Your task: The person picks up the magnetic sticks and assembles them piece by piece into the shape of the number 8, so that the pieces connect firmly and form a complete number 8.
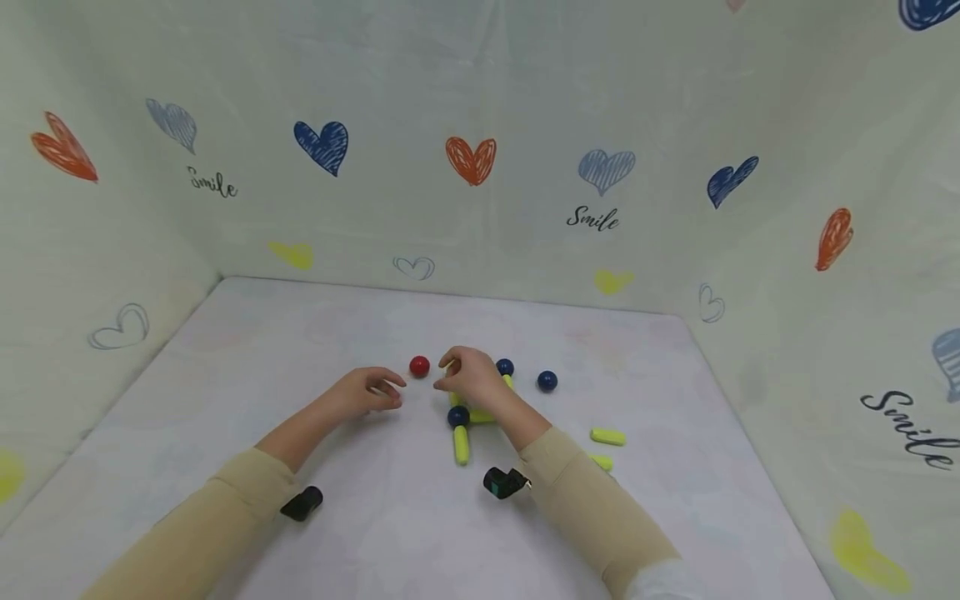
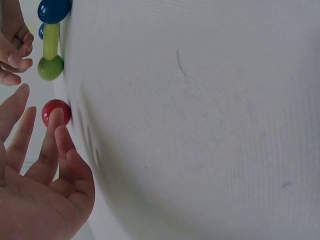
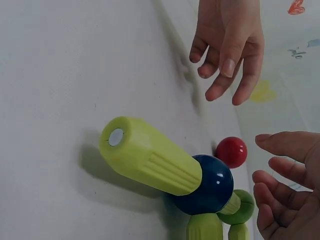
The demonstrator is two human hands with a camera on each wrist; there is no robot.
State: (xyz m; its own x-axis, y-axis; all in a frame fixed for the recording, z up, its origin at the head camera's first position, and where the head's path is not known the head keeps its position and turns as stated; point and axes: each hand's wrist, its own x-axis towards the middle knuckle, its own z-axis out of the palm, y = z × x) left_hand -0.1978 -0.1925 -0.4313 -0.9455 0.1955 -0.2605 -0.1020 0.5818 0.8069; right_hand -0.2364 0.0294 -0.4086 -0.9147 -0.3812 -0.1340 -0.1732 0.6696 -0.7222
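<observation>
My left hand hovers over the table with loosely bent fingers and nothing in them. In the left wrist view its fingertips overlap a red ball. My right hand is beside a green ball, its fingers spread and empty. That ball joins a yellow-green stick leading to a blue ball. From this blue ball another ribbed stick points toward me, showing a pale round end. A third stick runs right from it, partly hidden under my right hand.
A second blue ball with a stick shows behind my right hand. Farther right lie a separate blue ball and two loose sticks, one fully visible, the other partly behind my sleeve. A heart-printed curtain borders the table.
</observation>
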